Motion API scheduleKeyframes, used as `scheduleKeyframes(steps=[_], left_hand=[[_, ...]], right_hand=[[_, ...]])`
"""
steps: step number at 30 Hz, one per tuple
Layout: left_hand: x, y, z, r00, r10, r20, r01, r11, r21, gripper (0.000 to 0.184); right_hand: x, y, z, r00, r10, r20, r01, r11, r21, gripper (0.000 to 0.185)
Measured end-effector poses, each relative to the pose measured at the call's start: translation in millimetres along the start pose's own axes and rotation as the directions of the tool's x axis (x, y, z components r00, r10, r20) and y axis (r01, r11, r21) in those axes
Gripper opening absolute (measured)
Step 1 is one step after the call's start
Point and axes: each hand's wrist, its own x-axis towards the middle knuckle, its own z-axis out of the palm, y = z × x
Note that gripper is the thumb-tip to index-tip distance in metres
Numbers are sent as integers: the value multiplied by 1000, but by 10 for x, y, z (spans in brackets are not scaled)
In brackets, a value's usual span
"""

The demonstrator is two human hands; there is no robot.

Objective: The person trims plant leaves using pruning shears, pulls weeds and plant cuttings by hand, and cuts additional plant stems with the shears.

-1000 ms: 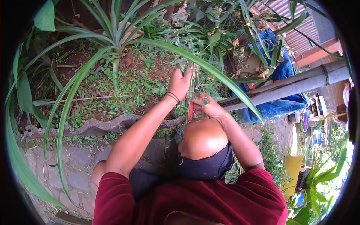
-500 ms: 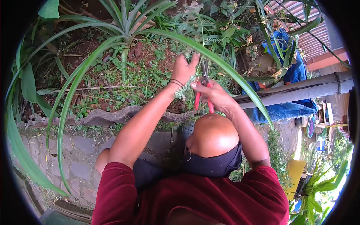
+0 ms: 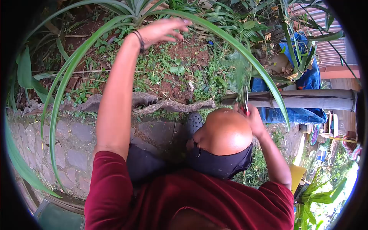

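My left hand (image 3: 163, 31), with dark bands at the wrist, is raised over the soil near the base of a large long-leaved plant (image 3: 136, 9). Its fingers are apart and hold nothing. On the right, beside my bare knee (image 3: 226, 130), my right hand (image 3: 251, 117) is closed around red-handled pruning shears (image 3: 245, 109). Their metal part points up and is partly hidden. A blurred green leafy sprig (image 3: 240, 73) is just above the shears; whether the blades or fingers hold it I cannot tell.
A long arching leaf (image 3: 245, 46) crosses above the right hand. A wavy stone edging (image 3: 174, 106) borders the weedy soil (image 3: 172, 76). At right lie a bamboo pole (image 3: 306, 98) and blue tarp (image 3: 295, 115). Stone paving (image 3: 76, 153) is at lower left.
My left hand has moved up and left, away from the shears, and its fingers have spread. My right hand has moved right and down with the shears. The view has shifted slightly.
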Motion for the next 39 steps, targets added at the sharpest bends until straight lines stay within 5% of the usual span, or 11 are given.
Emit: scheduleKeyframes(steps=[3, 8, 14, 18, 19, 22, 30, 33, 35, 36, 39], left_hand=[[-90, 30, -142, 998, 26, -65, -28, 999, -31, 61], [-57, -47, -97, 987, -118, -113, 126, 990, 63, 61], [-12, 9, 73, 991, -117, -67, 124, 986, 108, 64], [51, -52, 164, 992, -128, -20, 129, 986, 101, 64], [68, -50, 200, 985, -172, -25, 174, 976, 131, 64], [164, -64, 281, 971, -239, -5, 234, 947, 222, 63], [45, -65, 258, 955, -291, -54, 293, 906, 306, 67], [35, -8, 292, 948, -315, -40, 311, 895, 320, 66], [62, 26, 349, 949, -312, -35, 307, 899, 311, 66], [87, 3, 375, 948, -317, -28, 309, 898, 313, 65], [174, -63, 481, 949, -316, 10, 299, 907, 295, 64]], right_hand=[[-597, 509, -76, 989, -149, 11, 141, 900, -412, 10], [-1939, 1482, -266, 842, 534, 70, -289, 558, -778, 17], [-4276, 3056, -1078, -108, 967, 230, 89, 240, -967, 50], [-4108, 3131, -878, 64, 895, 441, -45, 444, -895, 59], [-3472, 2535, -731, -47, 926, 375, -363, 334, -870, 63], [-2258, 1529, -487, 259, 757, 599, -740, 555, -381, 40], [-1048, 1052, 147, 572, 451, 685, -788, 534, 307, 32], [-939, 890, -39, 531, 421, 736, -707, 699, 110, 51], [-992, 1239, -33, 237, 656, 716, -527, 706, -473, 64], [-1229, 1388, -20, 377, 730, 570, -473, 681, -559, 72], [-1686, 1951, -59, 282, 839, 466, 184, 429, -884, 63]])
